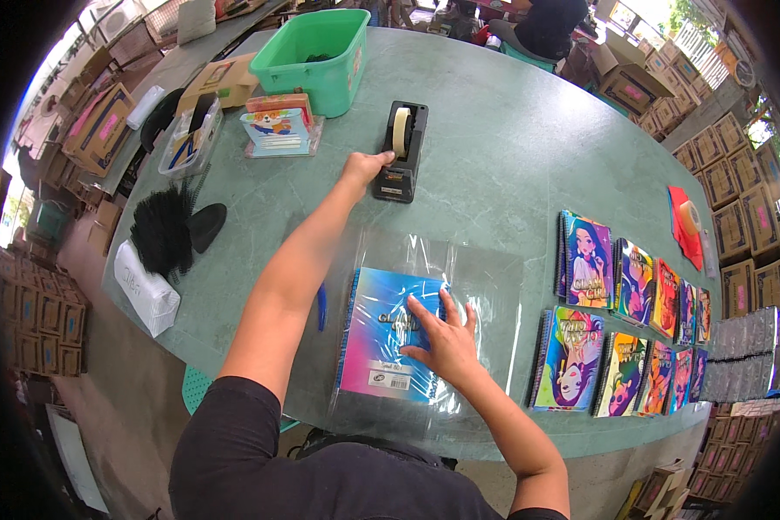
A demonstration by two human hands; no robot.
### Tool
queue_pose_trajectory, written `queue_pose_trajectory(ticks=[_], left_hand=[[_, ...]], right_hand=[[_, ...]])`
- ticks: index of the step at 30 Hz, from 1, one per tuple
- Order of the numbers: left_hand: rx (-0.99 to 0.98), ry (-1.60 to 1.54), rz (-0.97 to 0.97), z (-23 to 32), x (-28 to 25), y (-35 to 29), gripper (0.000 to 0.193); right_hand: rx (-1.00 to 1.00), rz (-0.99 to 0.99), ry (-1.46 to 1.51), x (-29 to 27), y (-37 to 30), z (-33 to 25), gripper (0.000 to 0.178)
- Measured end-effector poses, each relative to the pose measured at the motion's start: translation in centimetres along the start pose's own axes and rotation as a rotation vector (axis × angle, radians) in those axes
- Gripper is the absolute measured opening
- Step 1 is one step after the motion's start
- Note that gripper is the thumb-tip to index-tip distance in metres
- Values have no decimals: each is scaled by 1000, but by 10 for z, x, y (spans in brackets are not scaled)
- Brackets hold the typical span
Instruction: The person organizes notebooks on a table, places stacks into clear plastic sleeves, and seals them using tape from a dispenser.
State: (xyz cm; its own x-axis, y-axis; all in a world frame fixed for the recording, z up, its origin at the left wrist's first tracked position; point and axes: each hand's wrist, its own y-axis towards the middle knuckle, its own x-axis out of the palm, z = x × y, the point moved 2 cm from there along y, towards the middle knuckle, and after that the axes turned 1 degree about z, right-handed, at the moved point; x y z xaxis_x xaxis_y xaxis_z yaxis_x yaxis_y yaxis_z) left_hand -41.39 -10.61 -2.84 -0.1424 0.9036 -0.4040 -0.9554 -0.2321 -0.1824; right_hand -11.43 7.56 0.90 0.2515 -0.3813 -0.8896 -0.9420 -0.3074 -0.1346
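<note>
A spiral notebook (377, 351) with a blue and pink cover lies under a clear plastic sheet (485, 286) in front of me. My right hand (446, 338) presses down on it through the plastic, fingers spread. My left arm stretches forward to a black tape dispenser (397, 184). There my left hand (370, 168) has its fingers closed at the dispenser's left side, beside the roll of tape (401, 132); the fingertips are partly hidden. A blue pen (322, 308) lies left of the notebook, next to my left forearm.
Two rows of colourful spiral notebooks (572, 355) lie at the right. Farther right are a red sheet (685, 230) and a tape roll (690, 217). A green tub (312, 61), a clear box (189, 143), small cards (277, 130) and a black brush (160, 230) stand or lie left.
</note>
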Motion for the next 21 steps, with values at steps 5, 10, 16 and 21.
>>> queue_pose_trajectory(ticks=[5,10,16,21], left_hand=[[335,-96,67,38,5,-46,28],[-251,-542,-123,-24,16,-81,26],[486,643,-463,41,-23,-120,26],[418,565,-1008,6,-10,-224,31]], right_hand=[[28,16,13,1,-1,7,94],[-9,36,44,5,-2,5,99],[-3,78,113,5,3,16,109],[0,35,170,7,3,16,111]])
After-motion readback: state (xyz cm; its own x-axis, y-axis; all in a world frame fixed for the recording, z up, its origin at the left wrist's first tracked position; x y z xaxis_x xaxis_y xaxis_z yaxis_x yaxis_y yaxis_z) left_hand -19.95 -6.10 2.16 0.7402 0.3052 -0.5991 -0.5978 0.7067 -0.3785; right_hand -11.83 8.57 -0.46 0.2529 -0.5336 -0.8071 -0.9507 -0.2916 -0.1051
